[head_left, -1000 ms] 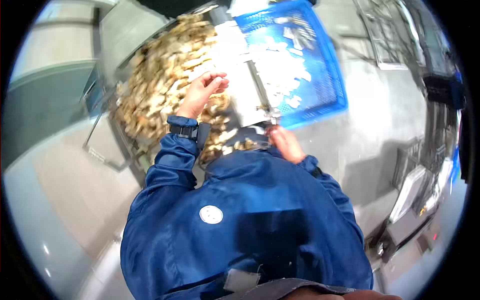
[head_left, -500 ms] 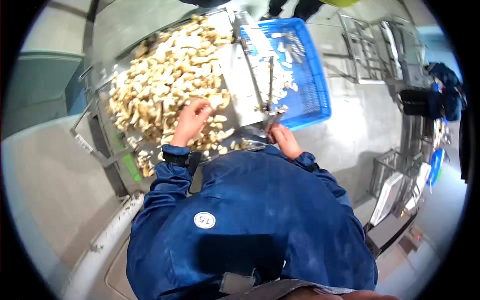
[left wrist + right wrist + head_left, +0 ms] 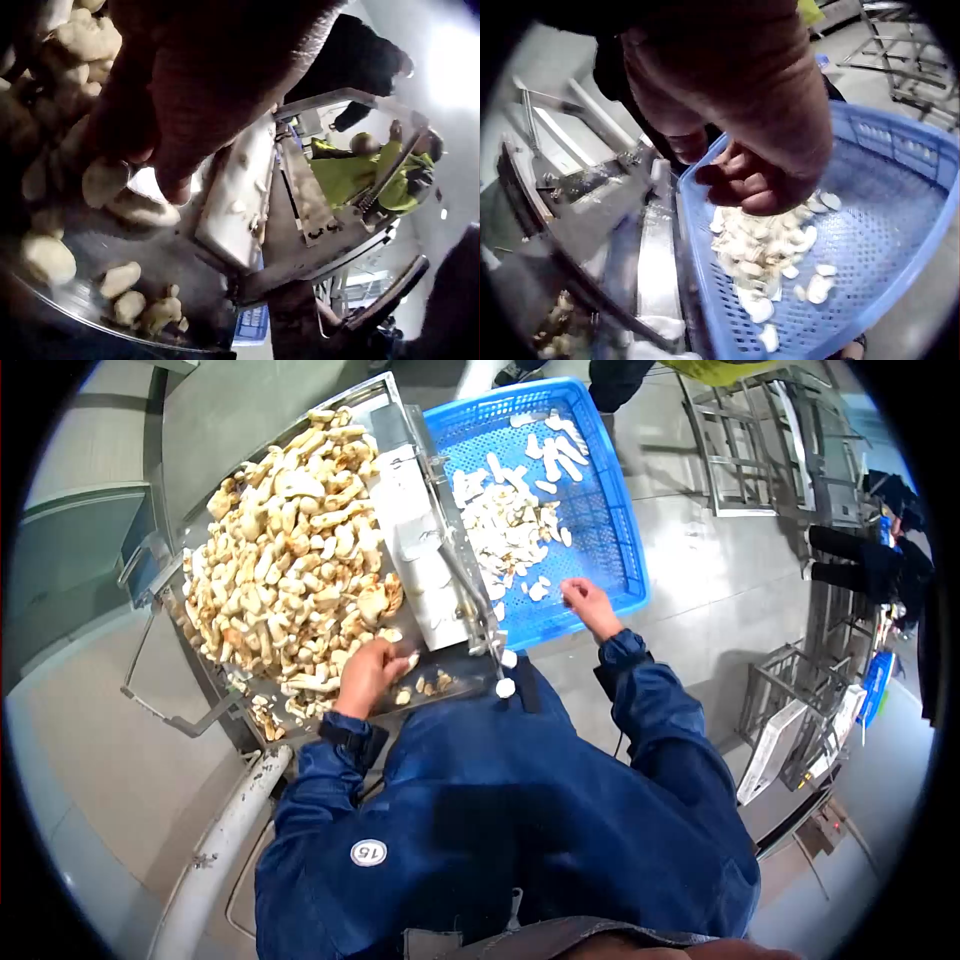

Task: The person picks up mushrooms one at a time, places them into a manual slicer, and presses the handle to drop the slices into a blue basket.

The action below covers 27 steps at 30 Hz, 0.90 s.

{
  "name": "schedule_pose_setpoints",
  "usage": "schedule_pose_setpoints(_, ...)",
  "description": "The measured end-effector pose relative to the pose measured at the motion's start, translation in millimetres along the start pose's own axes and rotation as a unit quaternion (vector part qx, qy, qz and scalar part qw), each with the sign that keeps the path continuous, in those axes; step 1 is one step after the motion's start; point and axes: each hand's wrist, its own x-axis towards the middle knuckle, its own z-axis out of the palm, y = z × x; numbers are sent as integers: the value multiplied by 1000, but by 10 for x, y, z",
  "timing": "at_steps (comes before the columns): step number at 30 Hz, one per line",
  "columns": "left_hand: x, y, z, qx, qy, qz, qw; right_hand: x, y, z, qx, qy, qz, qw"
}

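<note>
My left hand [image 3: 370,675] is at the near edge of a large heap of pale brown mushrooms [image 3: 290,550] on a metal tray. Its thumb and fingers pinch a small mushroom [image 3: 142,210], partly hidden by the hand in the left wrist view. My right hand [image 3: 592,608] hangs over the near edge of a blue plastic basket [image 3: 625,540], its fingers loosely curled and holding nothing visible. White mushroom slices [image 3: 761,247] lie in the basket. Between heap and basket stands a lever cutter with a white board [image 3: 420,555] and a metal arm [image 3: 465,585].
Several loose mushrooms [image 3: 124,296] lie along the tray's near rim. A white pipe [image 3: 225,840] runs at the lower left. Metal racks [image 3: 740,445] stand on the floor to the right. A person in a yellow-green jacket [image 3: 337,176] is across from me.
My right hand has left the cutter's handle end and moved right, over the basket's edge. My left hand has drawn back toward the tray's near edge. The head view has shifted.
</note>
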Motion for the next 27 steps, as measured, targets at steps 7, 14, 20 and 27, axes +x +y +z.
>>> schedule_pose_setpoints(7, 35, 166, 143, -14, 14, -84, 996, 1334, 296, 241, -226, 135, -193, 945)
schedule_pose_setpoints(14, 121, 315, 90, -70, 21, -57, 996, 2212, -59, 579, -407, 189, -331, 830)
schedule_pose_setpoints(20, 52, 13, 241, -82, -21, -134, 987, 1988, -159, 458, -246, 139, -319, 905)
schedule_pose_setpoints(27, 39, 132, 71, -74, 11, -92, 993, 1203, 668, 299, -163, -60, -118, 978)
